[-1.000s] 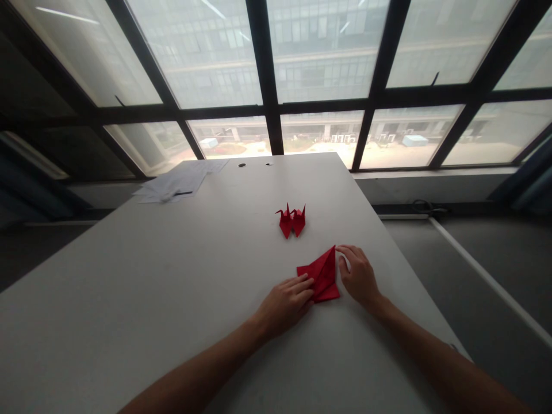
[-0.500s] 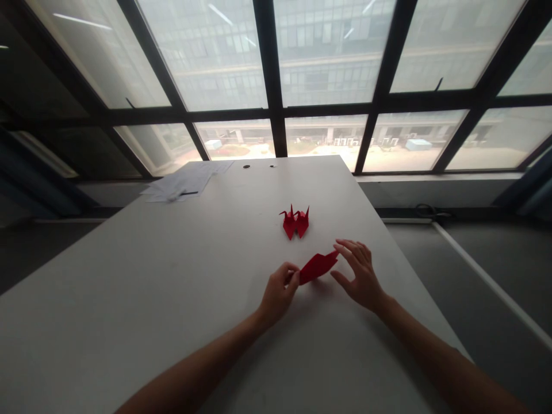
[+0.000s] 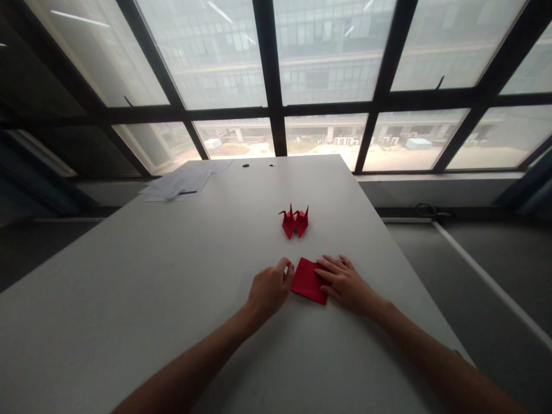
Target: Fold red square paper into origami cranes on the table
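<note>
A folded square of red paper [image 3: 307,282] lies on the white table in front of me. At its left edge is my left hand [image 3: 271,287], the fingers curled closed against the thumb. Whether they pinch the paper's edge I cannot tell. My right hand [image 3: 347,286] rests flat over the paper's right side, fingers stretched out and apart, covering part of it. Just beyond, two red origami cranes [image 3: 288,225] stand side by side and touch each other.
Loose white sheets [image 3: 181,179] lie at the table's far left, with a dark pen [image 3: 187,192] on them. Two small round spots [image 3: 245,165] mark the far end of the white table [image 3: 172,276]. Large framed windows rise behind it.
The red paper was tilted up in my left fingers and now lies flat as a square. My right hand has come down onto it; my left hand has shifted slightly left.
</note>
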A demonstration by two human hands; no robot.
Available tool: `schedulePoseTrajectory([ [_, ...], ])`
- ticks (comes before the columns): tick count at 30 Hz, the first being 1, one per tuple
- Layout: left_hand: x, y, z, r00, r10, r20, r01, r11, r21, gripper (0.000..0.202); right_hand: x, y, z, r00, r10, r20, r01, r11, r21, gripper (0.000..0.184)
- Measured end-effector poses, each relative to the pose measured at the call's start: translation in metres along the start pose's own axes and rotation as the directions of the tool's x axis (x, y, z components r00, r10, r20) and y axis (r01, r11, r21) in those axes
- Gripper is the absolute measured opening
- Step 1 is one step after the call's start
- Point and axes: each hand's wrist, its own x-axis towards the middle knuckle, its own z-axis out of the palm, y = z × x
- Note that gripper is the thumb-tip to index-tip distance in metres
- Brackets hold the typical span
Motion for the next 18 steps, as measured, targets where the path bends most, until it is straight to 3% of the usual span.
schedulePoseTrajectory([
  [2, 0.0, -0.005, -0.002, 0.978, 0.205, -0.045, -0.195, 0.965, 0.176, 0.021, -0.001, 0.001, 0.002, 1.0, 0.016, 0.015, -0.016, 1.0, 0.005, 0.044],
  [3, 0.001, -0.008, -0.001, 0.947, 0.322, 0.0, -0.316, 0.93, 0.185, 0.018, -0.001, 0.001, 0.002, 1.0, 0.018, 0.017, -0.018, 1.0, 0.007, 0.044],
  [6, 0.007, -0.019, 0.003, 0.78, 0.604, 0.165, -0.618, 0.784, 0.053, 0.026, -0.003, 0.001, 0.003, 1.0, 0.005, 0.014, -0.006, 1.0, 0.005, 0.045],
  [8, 0.011, -0.026, 0.005, 0.726, 0.656, 0.204, -0.671, 0.742, 0.003, 0.043, -0.003, 0.001, 0.003, 1.0, -0.002, -0.013, 0.002, 1.0, -0.014, 0.044],
  [11, 0.014, -0.032, 0.007, 0.735, 0.648, 0.2, -0.661, 0.75, -0.001, 0.049, -0.003, 0.0, 0.003, 0.995, 0.018, -0.1, -0.022, 0.999, -0.037, 0.043],
  [14, 0.016, -0.035, 0.008, 0.733, 0.656, 0.179, -0.664, 0.748, -0.021, 0.031, -0.002, -0.003, -0.001, 0.987, 0.026, -0.16, -0.025, 1.0, 0.014, 0.036],
  [18, 0.016, -0.033, 0.008, 0.696, 0.703, 0.144, -0.711, 0.703, 0.006, 0.017, -0.002, -0.013, -0.009, 0.989, -0.005, -0.146, 0.017, 0.996, 0.086, 0.016],
])
